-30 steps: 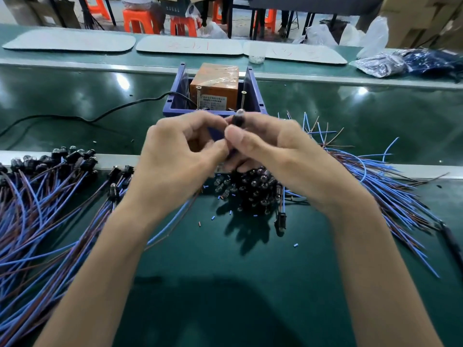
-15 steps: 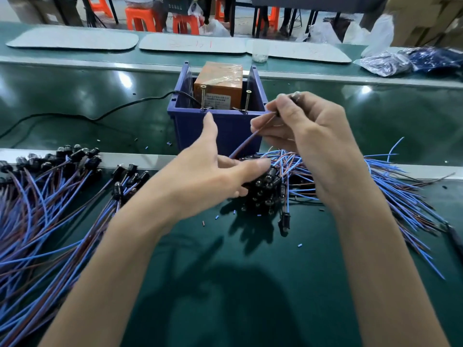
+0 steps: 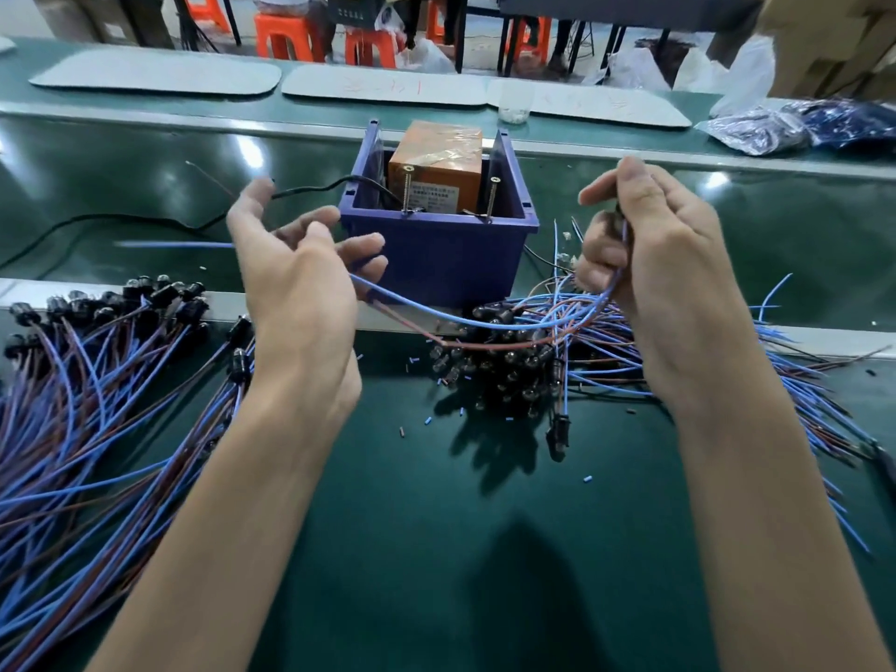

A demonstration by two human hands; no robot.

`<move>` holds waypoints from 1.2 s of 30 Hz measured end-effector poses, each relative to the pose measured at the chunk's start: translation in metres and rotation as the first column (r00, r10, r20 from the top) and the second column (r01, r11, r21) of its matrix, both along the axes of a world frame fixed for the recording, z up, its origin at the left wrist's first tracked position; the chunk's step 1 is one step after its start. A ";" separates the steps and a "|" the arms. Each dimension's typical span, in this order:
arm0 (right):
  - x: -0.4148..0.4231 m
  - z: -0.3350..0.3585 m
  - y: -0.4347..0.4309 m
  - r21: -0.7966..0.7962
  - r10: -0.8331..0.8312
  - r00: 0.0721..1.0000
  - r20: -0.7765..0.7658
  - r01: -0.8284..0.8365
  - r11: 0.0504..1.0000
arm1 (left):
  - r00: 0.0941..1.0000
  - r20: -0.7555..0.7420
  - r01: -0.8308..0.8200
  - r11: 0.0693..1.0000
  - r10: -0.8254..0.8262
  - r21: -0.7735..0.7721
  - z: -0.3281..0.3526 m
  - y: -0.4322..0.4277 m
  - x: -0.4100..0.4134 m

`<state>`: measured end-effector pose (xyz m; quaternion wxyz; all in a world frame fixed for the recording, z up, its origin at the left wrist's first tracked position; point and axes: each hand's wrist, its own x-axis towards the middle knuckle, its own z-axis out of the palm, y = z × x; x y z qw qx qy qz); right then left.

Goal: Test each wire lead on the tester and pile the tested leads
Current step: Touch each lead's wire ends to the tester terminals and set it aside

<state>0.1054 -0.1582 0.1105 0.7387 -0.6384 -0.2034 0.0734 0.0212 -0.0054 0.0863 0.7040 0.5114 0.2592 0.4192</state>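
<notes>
Sagging left-right, lead (image 3: pixel 485 325): right hand (image 3: pixel 664 264) pinches one end, left hand (image 3: pixel 300 288) fingers spread loose.

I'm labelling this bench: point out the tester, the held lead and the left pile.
tester (image 3: pixel 439 169): head view, orange box's front face.
held lead (image 3: pixel 412 304): head view, its blue wire, mid-span.
left pile (image 3: pixel 87 380): head view, wires mid-pile.

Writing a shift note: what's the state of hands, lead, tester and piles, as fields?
left hand: fingers loose, lead's wires across them
right hand: grips the lead's other end
lead: blue and brown wires sag between the hands
tester: orange box in blue bin, neither hand on it
left pile: leads laid parallel
middle heap: tangled leads
</notes>
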 end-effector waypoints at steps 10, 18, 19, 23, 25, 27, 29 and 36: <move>-0.005 -0.004 0.002 -0.178 -0.072 0.988 0.135 0.096 0.979 | 0.936 -0.223 0.336 0.886 -0.274 0.319 -0.024 -0.015 0.011; -0.006 -0.006 0.007 -0.147 -0.173 0.983 0.068 0.181 0.972 | 0.817 -0.386 0.557 0.757 -0.428 0.342 -0.020 -0.020 0.008; -0.006 -0.006 0.007 -0.154 -0.152 0.987 0.060 0.160 0.975 | 0.807 -0.382 0.571 0.758 -0.450 0.315 -0.019 -0.020 0.008; -0.008 -0.008 0.009 -0.158 -0.005 1.000 0.009 0.006 0.987 | 0.774 -0.353 0.619 0.746 -0.526 0.247 -0.013 -0.022 0.004; -0.009 -0.009 0.011 -0.207 0.027 0.999 0.020 -0.022 0.978 | 0.762 -0.330 0.638 0.733 -0.558 0.234 -0.012 -0.024 0.004; -0.011 -0.010 0.013 -0.251 0.032 0.999 0.034 -0.023 0.968 | 0.750 -0.306 0.654 0.725 -0.586 0.214 -0.011 -0.026 0.003; -0.012 -0.010 0.011 -0.240 0.059 0.998 0.038 -0.049 0.970 | 0.743 -0.286 0.663 0.723 -0.605 0.192 -0.011 -0.027 0.002; -0.011 -0.014 0.012 -0.165 0.150 0.988 -0.042 -0.155 0.974 | 0.720 -0.337 0.685 0.697 -0.606 0.211 -0.010 -0.028 0.000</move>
